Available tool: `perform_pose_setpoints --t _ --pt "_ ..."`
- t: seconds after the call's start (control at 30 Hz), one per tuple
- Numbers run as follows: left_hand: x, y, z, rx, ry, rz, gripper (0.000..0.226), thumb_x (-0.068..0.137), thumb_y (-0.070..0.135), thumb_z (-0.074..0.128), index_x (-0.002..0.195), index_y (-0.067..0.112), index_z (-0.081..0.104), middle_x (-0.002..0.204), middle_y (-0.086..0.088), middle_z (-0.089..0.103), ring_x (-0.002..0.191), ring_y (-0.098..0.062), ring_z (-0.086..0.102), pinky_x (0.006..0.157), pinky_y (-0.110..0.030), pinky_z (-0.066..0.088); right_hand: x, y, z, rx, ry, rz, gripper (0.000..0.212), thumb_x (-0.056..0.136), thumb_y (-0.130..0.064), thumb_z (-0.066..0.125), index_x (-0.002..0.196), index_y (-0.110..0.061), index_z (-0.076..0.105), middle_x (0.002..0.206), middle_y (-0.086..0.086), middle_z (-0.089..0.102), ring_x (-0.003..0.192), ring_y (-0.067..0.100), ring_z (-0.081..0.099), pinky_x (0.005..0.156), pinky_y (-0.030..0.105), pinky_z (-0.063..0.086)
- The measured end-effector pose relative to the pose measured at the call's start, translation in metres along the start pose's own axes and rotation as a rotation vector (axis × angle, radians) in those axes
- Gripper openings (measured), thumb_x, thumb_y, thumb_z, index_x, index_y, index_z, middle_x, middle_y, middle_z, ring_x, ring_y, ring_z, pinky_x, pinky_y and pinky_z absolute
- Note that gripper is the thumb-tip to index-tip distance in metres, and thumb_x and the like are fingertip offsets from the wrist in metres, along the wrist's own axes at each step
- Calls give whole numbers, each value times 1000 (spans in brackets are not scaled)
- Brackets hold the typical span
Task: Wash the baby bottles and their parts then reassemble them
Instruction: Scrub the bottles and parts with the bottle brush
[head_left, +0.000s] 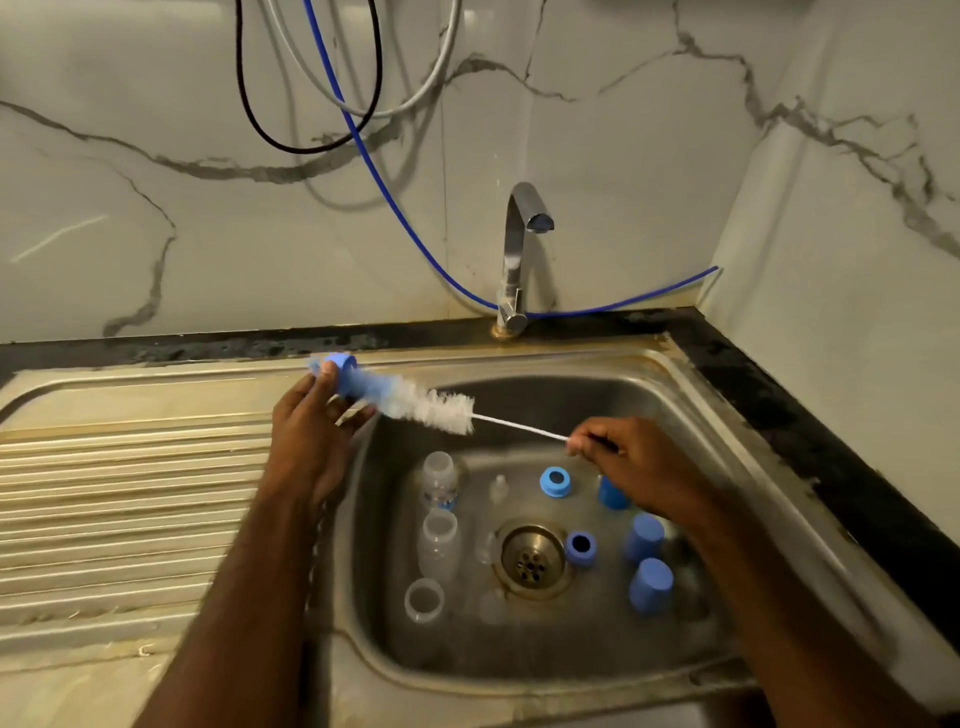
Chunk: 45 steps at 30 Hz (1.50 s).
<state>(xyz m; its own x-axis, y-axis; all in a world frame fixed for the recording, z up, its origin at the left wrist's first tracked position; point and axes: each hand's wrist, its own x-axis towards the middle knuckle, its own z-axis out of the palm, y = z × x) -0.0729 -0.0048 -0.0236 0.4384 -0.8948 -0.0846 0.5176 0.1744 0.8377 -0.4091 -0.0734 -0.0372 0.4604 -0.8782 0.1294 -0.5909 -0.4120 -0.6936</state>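
Bottle brush (447, 413) lies slantwise above sink (691, 395), bristles inside blue cap (353, 382). Left hand (306, 441) pinches cap; right hand (634, 462) pinches wire handle, nearer the bottles (439, 540) below.

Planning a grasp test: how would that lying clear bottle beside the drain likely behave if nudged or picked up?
The clear bottle lies on its side on the sink floor, so it would probably roll. It looks like thin empty plastic, so likely light. The steel around it looks wet, so it may be slippery.
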Motion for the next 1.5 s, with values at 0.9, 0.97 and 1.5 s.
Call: perform_pose_setpoints --t 0.9,0.97,1.5 --pt "19 -2 -7 494 317 319 40 93 44 66 121 17 62 108 -2 70 103 -22 70 86 -35 58 13 -20 26 179 -95 -67 21 95 -29 63 76 -25 71 62 -2 64 56 8 59 60 21 49" --pt "24 -2 -5 368 437 316 40 95 43 64 117 9 63 108 -9 70 103 -28 70 85 -36 59 13 -24 26 83 -13 -150 15 94 -31 66 80 -32 73 70 -10 69 66 7 65 66 23 54" --pt "32 8 1 -141 432 170 32 105 34 52 116 6 62 117 -14 71 103 -18 73 102 -39 55 9 -23 31 208 -54 13 29 99 -24 59 74 -13 69 68 14 65 62 22 60 65 43 52"
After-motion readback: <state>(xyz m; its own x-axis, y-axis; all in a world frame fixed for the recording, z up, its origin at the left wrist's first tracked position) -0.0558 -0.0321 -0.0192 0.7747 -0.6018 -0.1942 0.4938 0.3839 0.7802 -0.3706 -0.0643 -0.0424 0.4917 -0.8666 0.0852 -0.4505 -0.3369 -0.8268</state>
